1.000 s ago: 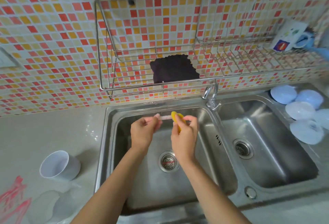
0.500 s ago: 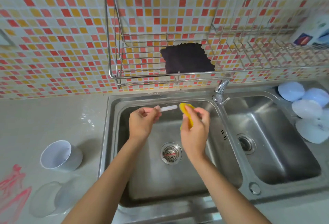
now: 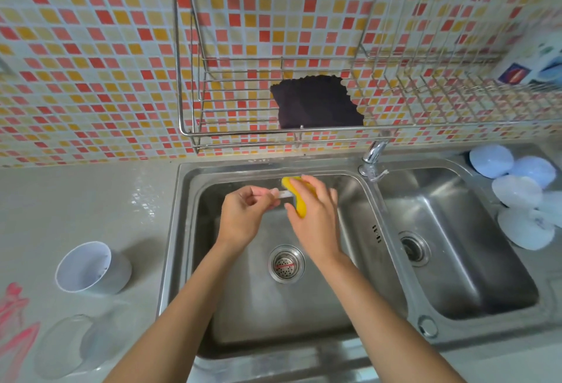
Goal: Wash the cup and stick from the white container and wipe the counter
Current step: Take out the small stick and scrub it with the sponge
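Sink (image 3: 349,261) holding both hands' stick (image 3: 285,194) and sponge (image 3: 294,195), cup (image 3: 91,268) empty

Dark cloth (image 3: 316,106) in wire rack (image 3: 334,131); pale bowls (image 3: 517,194) upside down, R of sink (image 3: 456,331).

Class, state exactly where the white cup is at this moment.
In the head view, the white cup lies tipped on the counter left of the sink, just beyond a clear glass.

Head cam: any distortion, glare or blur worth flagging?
Head view: wide-angle bowing bends the wire dish rack and grey counter; soft glare streaks the steel sink basin; clear glass cup and frame edges look soft; thin white stick is tiny.
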`<state>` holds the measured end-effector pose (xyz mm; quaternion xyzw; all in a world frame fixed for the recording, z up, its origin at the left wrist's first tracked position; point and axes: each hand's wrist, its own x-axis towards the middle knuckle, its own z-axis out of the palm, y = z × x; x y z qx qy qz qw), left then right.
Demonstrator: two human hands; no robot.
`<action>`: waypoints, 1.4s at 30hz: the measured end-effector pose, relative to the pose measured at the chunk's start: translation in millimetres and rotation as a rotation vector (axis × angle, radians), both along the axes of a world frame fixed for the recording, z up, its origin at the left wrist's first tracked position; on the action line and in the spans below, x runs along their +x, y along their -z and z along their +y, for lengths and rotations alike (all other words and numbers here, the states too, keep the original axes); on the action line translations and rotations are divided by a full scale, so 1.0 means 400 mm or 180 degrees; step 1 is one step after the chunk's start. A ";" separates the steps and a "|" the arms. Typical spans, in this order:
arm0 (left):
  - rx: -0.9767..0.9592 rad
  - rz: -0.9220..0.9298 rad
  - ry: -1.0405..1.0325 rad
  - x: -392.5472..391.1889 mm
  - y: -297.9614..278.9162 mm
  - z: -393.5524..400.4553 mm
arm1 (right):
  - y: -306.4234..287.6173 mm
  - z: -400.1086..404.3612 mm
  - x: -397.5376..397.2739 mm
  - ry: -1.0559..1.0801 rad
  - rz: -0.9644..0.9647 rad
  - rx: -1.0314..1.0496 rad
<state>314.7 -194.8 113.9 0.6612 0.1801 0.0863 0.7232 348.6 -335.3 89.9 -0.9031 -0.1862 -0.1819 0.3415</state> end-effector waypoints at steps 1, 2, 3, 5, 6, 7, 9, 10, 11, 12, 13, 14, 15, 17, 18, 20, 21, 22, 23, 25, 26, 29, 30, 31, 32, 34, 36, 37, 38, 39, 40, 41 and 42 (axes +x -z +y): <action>0.0022 0.0006 0.0033 -0.001 -0.002 -0.004 | 0.001 -0.007 0.010 0.0029 -0.0079 -0.0097; 0.0037 0.0019 0.0068 -0.002 -0.003 -0.005 | 0.002 -0.012 0.018 -0.0009 -0.0204 -0.0145; 0.0046 0.0028 0.0094 -0.004 -0.004 -0.004 | 0.001 -0.016 0.023 -0.0091 -0.0329 -0.0193; 0.0266 0.0021 0.0169 -0.007 -0.004 0.004 | -0.008 -0.024 0.032 -0.0377 -0.0399 -0.0403; 0.0624 -0.0028 0.0239 -0.009 -0.002 0.010 | -0.014 -0.032 0.042 -0.0529 -0.0350 -0.0552; 0.1065 -0.0128 0.0336 -0.013 -0.004 0.016 | -0.023 -0.041 0.056 -0.0679 -0.0251 -0.0718; 0.1833 -0.0473 0.0557 -0.018 -0.005 0.025 | -0.036 -0.052 0.078 -0.0936 -0.0008 -0.1000; 0.2145 -0.0624 0.0655 -0.017 -0.003 0.030 | -0.042 -0.053 0.081 -0.1048 0.0058 -0.1049; 0.2387 -0.0720 0.0709 -0.015 -0.002 0.034 | -0.047 -0.053 0.082 -0.1131 0.0080 -0.1016; 0.2526 -0.0745 0.0701 -0.012 -0.001 0.037 | -0.049 -0.054 0.084 -0.1161 0.0078 -0.0919; 0.2552 -0.0709 0.0629 -0.009 -0.001 0.036 | -0.049 -0.057 0.087 -0.1093 0.0079 -0.0772; 0.2470 -0.0608 0.0491 -0.006 -0.005 0.033 | -0.048 -0.061 0.090 -0.0912 0.0111 -0.0582; 0.2281 -0.0459 0.0322 -0.001 -0.009 0.028 | -0.047 -0.064 0.090 -0.0650 0.0167 -0.0399; 0.1720 -0.0103 0.0071 0.009 -0.005 0.019 | -0.045 -0.055 0.071 -0.0259 0.0245 -0.0130; 0.1467 0.0030 0.0029 0.013 0.001 0.017 | -0.043 -0.044 0.051 -0.0280 0.0195 -0.0062; 0.1110 0.0133 0.0032 0.016 0.011 0.012 | -0.032 -0.023 0.012 -0.0543 0.0001 -0.0114; 0.0972 0.0159 0.0015 0.016 0.014 0.008 | -0.022 -0.021 0.004 -0.0549 -0.0043 -0.0115; 0.0852 0.0189 -0.0036 0.015 0.014 0.003 | -0.014 -0.024 0.006 -0.0377 -0.0002 -0.0036; 0.0726 0.0215 -0.0107 0.015 0.015 -0.004 | -0.008 -0.030 0.011 -0.0098 0.0077 0.0081; 0.0428 0.0246 -0.0225 0.016 0.015 -0.019 | -0.007 -0.029 0.002 0.0161 0.0120 0.0198; 0.0300 0.0240 -0.0232 0.016 0.014 -0.025 | -0.008 -0.023 -0.011 0.0024 0.0047 0.0143; 0.0046 0.0241 -0.0219 0.017 0.012 -0.037 | -0.009 -0.019 -0.029 -0.0159 -0.0066 0.0147; 0.0008 0.0264 -0.0275 0.017 0.013 -0.040 | -0.010 -0.023 -0.025 0.0019 0.0015 0.0255; -0.0004 0.0270 -0.0317 0.016 0.013 -0.044 | -0.011 -0.028 -0.024 0.0117 0.0072 0.0303; 0.0010 0.0266 -0.0333 0.015 0.011 -0.048 | -0.011 -0.032 -0.024 0.0044 0.0058 0.0241; 0.0025 0.0247 -0.0306 0.013 0.007 -0.052 | -0.008 -0.039 -0.031 -0.0258 -0.0063 0.0038; -0.0016 0.0241 -0.0342 0.013 0.008 -0.052 | -0.007 -0.049 -0.029 -0.0125 -0.0014 0.0165; -0.0030 0.0254 -0.0377 0.012 0.007 -0.054 | -0.007 -0.053 -0.028 0.0021 0.0017 0.0250; -0.0025 0.0260 -0.0382 0.011 0.006 -0.056 | -0.006 -0.054 -0.030 0.0062 -0.0004 0.0244; -0.0003 0.0259 -0.0356 0.010 0.004 -0.059 | -0.004 -0.051 -0.036 -0.0037 -0.0059 0.0153; 0.0011 0.0255 -0.0317 0.011 0.002 -0.061 | 0.000 -0.046 -0.044 -0.0177 -0.0120 0.0069; 0.0001 0.0266 -0.0291 0.011 0.000 -0.062 | 0.002 -0.043 -0.050 -0.0231 -0.0152 0.0077; -0.0004 0.0284 -0.0292 0.012 -0.001 -0.063 | 0.001 -0.044 -0.051 -0.0152 -0.0152 0.0169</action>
